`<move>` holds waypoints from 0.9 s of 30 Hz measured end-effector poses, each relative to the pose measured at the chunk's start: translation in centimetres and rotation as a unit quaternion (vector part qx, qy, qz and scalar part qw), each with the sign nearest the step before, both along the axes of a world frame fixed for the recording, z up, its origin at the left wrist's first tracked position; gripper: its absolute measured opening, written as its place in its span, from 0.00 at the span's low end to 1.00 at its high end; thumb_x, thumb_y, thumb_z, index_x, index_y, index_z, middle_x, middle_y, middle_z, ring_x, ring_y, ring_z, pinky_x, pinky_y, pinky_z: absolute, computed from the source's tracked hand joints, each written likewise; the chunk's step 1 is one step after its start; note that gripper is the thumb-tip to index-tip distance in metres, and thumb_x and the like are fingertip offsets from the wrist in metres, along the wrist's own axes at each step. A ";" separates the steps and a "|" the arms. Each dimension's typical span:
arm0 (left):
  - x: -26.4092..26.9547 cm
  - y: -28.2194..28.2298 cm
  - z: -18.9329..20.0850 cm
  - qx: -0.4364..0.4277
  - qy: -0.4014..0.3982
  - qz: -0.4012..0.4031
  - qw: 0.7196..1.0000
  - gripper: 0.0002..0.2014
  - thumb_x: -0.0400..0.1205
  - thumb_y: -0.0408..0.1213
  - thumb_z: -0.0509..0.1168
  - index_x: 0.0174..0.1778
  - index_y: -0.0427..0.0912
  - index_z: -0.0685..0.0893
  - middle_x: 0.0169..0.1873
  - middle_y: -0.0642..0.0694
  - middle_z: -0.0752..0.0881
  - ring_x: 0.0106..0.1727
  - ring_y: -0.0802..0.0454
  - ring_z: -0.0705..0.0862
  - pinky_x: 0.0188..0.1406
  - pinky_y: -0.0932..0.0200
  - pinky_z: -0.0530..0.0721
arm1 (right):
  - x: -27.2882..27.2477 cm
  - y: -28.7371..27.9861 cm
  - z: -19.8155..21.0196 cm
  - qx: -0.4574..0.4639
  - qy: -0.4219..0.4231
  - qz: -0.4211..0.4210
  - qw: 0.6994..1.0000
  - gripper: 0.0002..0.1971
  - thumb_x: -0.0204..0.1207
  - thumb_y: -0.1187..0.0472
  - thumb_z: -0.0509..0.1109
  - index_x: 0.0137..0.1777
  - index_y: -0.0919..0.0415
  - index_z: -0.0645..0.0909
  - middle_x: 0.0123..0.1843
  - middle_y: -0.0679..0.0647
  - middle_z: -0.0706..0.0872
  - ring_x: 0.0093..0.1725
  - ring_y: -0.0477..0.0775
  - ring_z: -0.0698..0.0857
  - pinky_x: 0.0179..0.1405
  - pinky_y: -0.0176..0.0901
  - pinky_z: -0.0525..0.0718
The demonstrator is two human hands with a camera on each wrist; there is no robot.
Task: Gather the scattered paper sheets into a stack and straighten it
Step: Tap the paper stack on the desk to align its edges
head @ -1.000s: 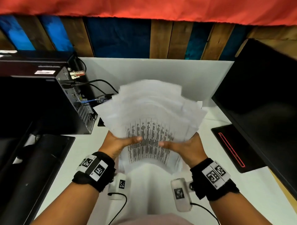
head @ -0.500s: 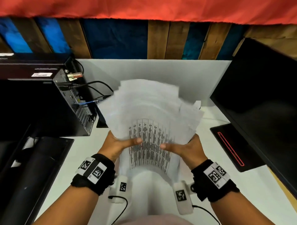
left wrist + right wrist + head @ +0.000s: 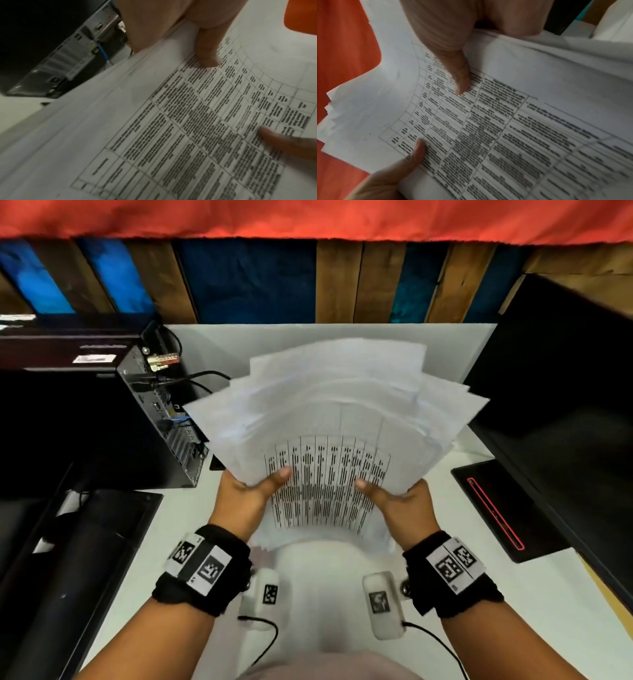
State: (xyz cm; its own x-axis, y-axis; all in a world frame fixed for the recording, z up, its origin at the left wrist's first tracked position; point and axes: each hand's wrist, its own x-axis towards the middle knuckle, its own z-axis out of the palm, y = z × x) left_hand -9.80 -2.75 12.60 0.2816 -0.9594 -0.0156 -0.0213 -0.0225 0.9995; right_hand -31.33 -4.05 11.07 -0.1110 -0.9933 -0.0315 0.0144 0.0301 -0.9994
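Note:
A bundle of white paper sheets [image 3: 329, 412] is held up above the white table [image 3: 342, 594], fanned out unevenly with offset edges. The top sheet carries a printed table of black text [image 3: 325, 484]. My left hand [image 3: 246, 494] grips the bundle's left side, thumb on top of the print and fingers hidden beneath. My right hand [image 3: 397, 501] grips the right side the same way. In the left wrist view my thumb [image 3: 207, 54] presses the printed sheet [image 3: 171, 135]. The right wrist view shows my thumb [image 3: 458, 75] on the sheets [image 3: 522, 128].
A black computer case [image 3: 102, 419] with cables stands at the left, a dark flat panel [image 3: 68, 577] in front of it. A black monitor [image 3: 565, 405] and a black pad with a red line [image 3: 496, 508] sit at the right. Wooden and blue planks form the back wall.
The bundle has lifted a little and fanned wider, its right corners now spreading toward the monitor. Both hands keep the same grip on it.

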 end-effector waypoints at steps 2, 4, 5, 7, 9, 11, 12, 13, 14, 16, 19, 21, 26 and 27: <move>-0.1 0.0 2.1 -0.047 -0.004 -0.004 0.999 0.17 0.71 0.31 0.77 0.55 0.43 0.85 0.47 0.54 0.92 0.52 0.59 0.89 0.57 0.63 0.86 | 0.0 0.0 1.8 -0.029 0.000 -0.013 0.999 0.10 0.65 0.65 0.82 0.43 0.56 0.85 0.43 0.49 0.92 0.45 0.43 0.91 0.44 0.30 0.86; 0.2 -0.1 2.9 -0.080 0.000 -0.015 0.997 0.21 0.68 0.28 0.78 0.57 0.41 0.84 0.48 0.54 0.92 0.53 0.60 0.89 0.53 0.68 0.85 | -0.4 0.0 2.9 -0.058 0.006 0.000 0.998 0.11 0.63 0.67 0.83 0.35 0.54 0.83 0.33 0.44 0.90 0.36 0.39 0.90 0.38 0.27 0.84; 0.5 -0.2 2.8 -0.085 0.006 -0.021 0.996 0.25 0.66 0.28 0.79 0.59 0.38 0.83 0.49 0.51 0.92 0.54 0.58 0.90 0.53 0.66 0.86 | -0.6 0.0 3.1 -0.062 0.001 0.007 0.998 0.13 0.61 0.69 0.83 0.31 0.54 0.81 0.27 0.41 0.88 0.30 0.36 0.87 0.34 0.23 0.82; 1.1 -0.3 1.7 -0.070 0.010 -0.027 0.997 0.32 0.60 0.32 0.84 0.61 0.36 0.82 0.52 0.47 0.91 0.55 0.53 0.89 0.56 0.60 0.86 | -0.9 0.1 3.3 -0.047 -0.015 0.031 0.998 0.20 0.61 0.74 0.81 0.21 0.52 0.80 0.18 0.39 0.83 0.21 0.33 0.83 0.28 0.20 0.77; 1.7 -0.1 0.0 -0.023 0.021 -0.027 0.999 0.34 0.54 0.40 0.85 0.56 0.39 0.84 0.50 0.47 0.92 0.54 0.52 0.90 0.59 0.52 0.85 | -1.1 0.1 2.6 -0.013 -0.007 0.065 0.998 0.26 0.62 0.79 0.79 0.12 0.52 0.79 0.15 0.40 0.80 0.17 0.34 0.80 0.27 0.22 0.79; 2.0 0.0 -1.6 0.019 0.038 -0.013 0.999 0.37 0.51 0.46 0.87 0.54 0.40 0.84 0.49 0.46 0.92 0.54 0.49 0.90 0.63 0.44 0.83 | -1.2 -0.1 1.4 0.003 0.019 0.080 0.997 0.17 0.61 0.77 0.81 0.23 0.55 0.86 0.26 0.46 0.89 0.29 0.40 0.89 0.41 0.38 0.88; 1.9 0.1 -1.9 0.030 0.045 -0.007 0.999 0.39 0.50 0.47 0.87 0.57 0.39 0.83 0.51 0.45 0.91 0.56 0.47 0.89 0.65 0.42 0.81 | -1.0 -0.1 1.1 0.006 0.017 0.070 0.997 0.12 0.60 0.75 0.81 0.32 0.57 0.88 0.34 0.49 0.92 0.36 0.45 0.91 0.47 0.44 0.89; 1.8 0.1 -1.8 0.027 0.047 -0.006 0.999 0.40 0.52 0.45 0.88 0.59 0.39 0.82 0.52 0.45 0.91 0.57 0.47 0.89 0.66 0.42 0.81 | -0.8 -0.2 1.0 0.013 0.004 0.050 0.999 0.12 0.61 0.75 0.81 0.40 0.60 0.89 0.39 0.50 0.93 0.41 0.47 0.92 0.50 0.45 0.89; 1.6 0.0 -1.5 0.013 0.044 -0.006 0.999 0.38 0.55 0.41 0.87 0.61 0.39 0.81 0.53 0.46 0.91 0.58 0.48 0.88 0.66 0.45 0.81 | -0.6 -0.3 1.3 0.010 -0.012 0.039 0.999 0.13 0.62 0.74 0.81 0.46 0.63 0.88 0.43 0.50 0.93 0.45 0.48 0.92 0.50 0.43 0.89; 1.4 -0.1 0.3 -0.032 0.037 -0.011 0.999 0.27 0.63 0.30 0.81 0.57 0.42 0.84 0.51 0.50 0.92 0.56 0.53 0.89 0.60 0.56 0.84 | -0.3 -0.5 2.4 -0.015 -0.028 0.030 0.999 0.14 0.64 0.74 0.79 0.49 0.63 0.87 0.46 0.50 0.92 0.47 0.49 0.92 0.49 0.38 0.89; 1.7 -0.2 2.6 -0.098 0.044 -0.024 0.994 0.21 0.63 0.26 0.78 0.50 0.48 0.86 0.47 0.53 0.92 0.54 0.54 0.90 0.55 0.60 0.86 | -0.4 -0.6 4.1 -0.060 -0.029 0.023 0.997 0.13 0.64 0.73 0.79 0.46 0.59 0.88 0.46 0.52 0.93 0.48 0.50 0.92 0.50 0.40 0.89; 2.3 -0.5 2.1 -0.106 0.049 -0.028 0.993 0.25 0.59 0.29 0.81 0.51 0.46 0.86 0.50 0.49 0.92 0.56 0.50 0.90 0.58 0.55 0.85 | -0.5 -0.5 4.1 -0.062 -0.015 0.027 0.998 0.13 0.64 0.73 0.80 0.43 0.56 0.89 0.44 0.51 0.93 0.46 0.50 0.92 0.50 0.41 0.89; 2.9 0.0 -2.9 0.030 0.061 -0.055 0.996 0.39 0.49 0.45 0.88 0.51 0.27 0.84 0.49 0.35 0.91 0.52 0.38 0.90 0.60 0.39 0.85 | -0.1 0.7 1.9 0.033 -0.007 0.039 0.999 0.31 0.62 0.78 0.79 0.06 0.54 0.73 0.09 0.41 0.72 0.11 0.34 0.73 0.20 0.20 0.72; 2.7 0.2 -3.6 0.047 0.060 -0.062 0.995 0.37 0.51 0.43 0.88 0.51 0.24 0.84 0.47 0.32 0.91 0.51 0.36 0.90 0.58 0.39 0.86 | -0.2 0.8 1.4 0.052 0.000 0.032 0.998 0.31 0.61 0.77 0.80 0.05 0.56 0.71 0.08 0.42 0.70 0.10 0.36 0.71 0.19 0.21 0.70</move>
State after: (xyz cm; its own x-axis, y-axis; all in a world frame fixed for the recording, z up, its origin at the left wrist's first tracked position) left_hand -7.11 -2.54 9.02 0.1521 -0.9794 -0.1332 0.0890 -0.1206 0.9887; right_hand -31.52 -3.27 12.43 -0.0467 -0.9899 -0.1341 0.0082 0.1339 -0.9910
